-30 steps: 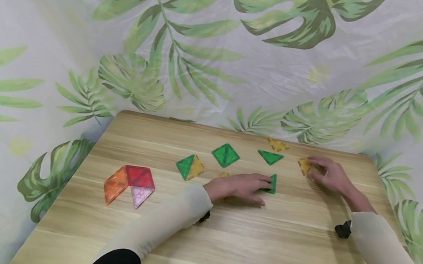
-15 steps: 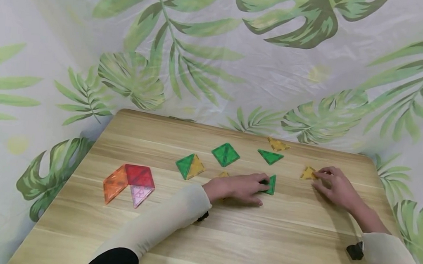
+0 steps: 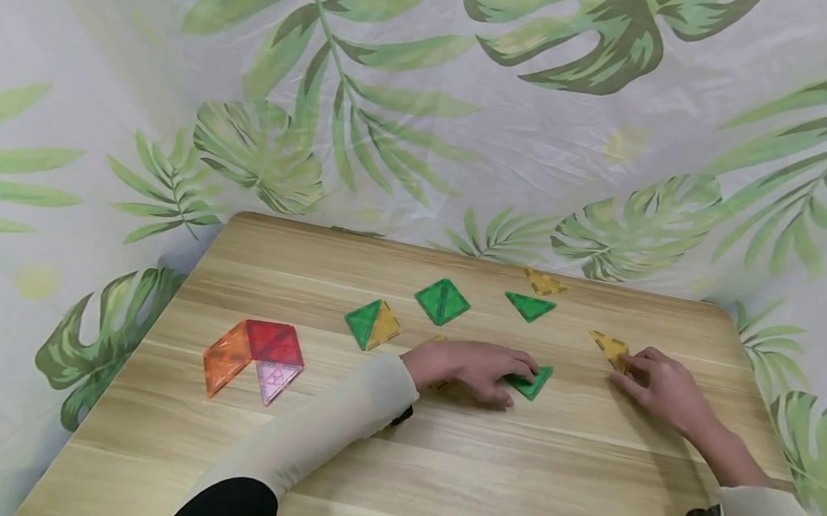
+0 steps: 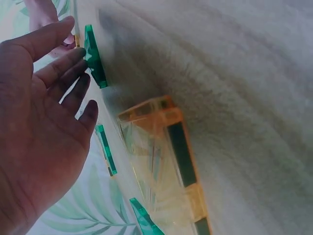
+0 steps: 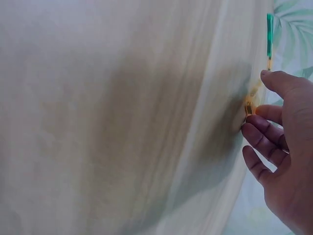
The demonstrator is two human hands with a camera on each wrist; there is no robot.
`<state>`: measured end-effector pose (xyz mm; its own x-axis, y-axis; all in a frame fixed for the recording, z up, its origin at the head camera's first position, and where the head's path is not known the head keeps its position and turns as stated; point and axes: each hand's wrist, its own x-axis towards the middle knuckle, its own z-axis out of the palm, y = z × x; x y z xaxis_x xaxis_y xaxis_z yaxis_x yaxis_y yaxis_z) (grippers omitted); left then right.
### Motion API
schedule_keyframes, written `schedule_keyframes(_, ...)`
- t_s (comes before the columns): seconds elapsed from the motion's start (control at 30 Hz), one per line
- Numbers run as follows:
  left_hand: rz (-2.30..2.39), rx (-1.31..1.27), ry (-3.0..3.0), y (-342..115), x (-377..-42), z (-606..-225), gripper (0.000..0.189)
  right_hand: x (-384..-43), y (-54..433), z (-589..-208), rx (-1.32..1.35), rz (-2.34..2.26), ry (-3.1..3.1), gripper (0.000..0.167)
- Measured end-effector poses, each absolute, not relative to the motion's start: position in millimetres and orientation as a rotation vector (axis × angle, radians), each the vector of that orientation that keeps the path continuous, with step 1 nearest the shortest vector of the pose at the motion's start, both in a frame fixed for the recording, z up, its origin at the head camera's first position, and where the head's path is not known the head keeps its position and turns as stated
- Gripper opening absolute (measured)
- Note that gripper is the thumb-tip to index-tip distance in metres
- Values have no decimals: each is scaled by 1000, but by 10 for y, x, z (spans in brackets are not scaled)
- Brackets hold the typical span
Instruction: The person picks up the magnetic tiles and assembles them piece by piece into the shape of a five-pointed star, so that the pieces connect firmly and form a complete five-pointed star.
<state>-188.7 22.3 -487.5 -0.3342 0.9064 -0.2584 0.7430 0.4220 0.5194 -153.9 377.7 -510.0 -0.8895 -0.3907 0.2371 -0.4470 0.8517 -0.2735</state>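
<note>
My left hand (image 3: 476,368) rests its fingertips on a green triangular magnetic tile (image 3: 533,382), fingers loosely extended and partly covering it. In the left wrist view, those fingertips meet the edge of the green tile. On the right, my right hand (image 3: 659,384) has a yellow triangular magnetic tile (image 3: 608,346) by its near corner, between thumb and fingers. The right wrist view shows this yellow tile edge-on at the fingertips. Another yellow tile (image 4: 166,161) lies under the left wrist, mostly hidden from the head camera.
Further back lie a green triangle (image 3: 530,306), a yellow triangle (image 3: 546,282), a green square of two triangles (image 3: 442,302) and a green-and-yellow pair (image 3: 373,324). Orange (image 3: 226,359), red (image 3: 275,343) and pink (image 3: 277,380) tiles sit left on the wooden table (image 3: 483,490). A leaf-print cloth hangs behind.
My right hand has moved right and toward me, turning the yellow tile along with it. Under my left fingers the green tile has turned, a corner now pointing toward the right.
</note>
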Motion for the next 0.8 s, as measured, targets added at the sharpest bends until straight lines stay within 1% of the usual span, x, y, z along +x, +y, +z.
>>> schedule_keyframes(0.1,456,1423,2155,236,-1894,-4869,52,-1500,3735,-5084,661,475,-2852,34)
schedule_keyframes(0.23,489,1417,2301,261,-1833,-4867,53,-1504,3747,-5058,685,511,-2790,35)
schedule_keyframes(0.47,494,1237,2597,322,-1635,-4876,70,-1619,3941,-5047,719,737,-2822,51)
schedule_keyframes(0.8,472,1140,2658,421,-1526,-4980,66,-1672,4075,-5128,648,868,-2930,62)
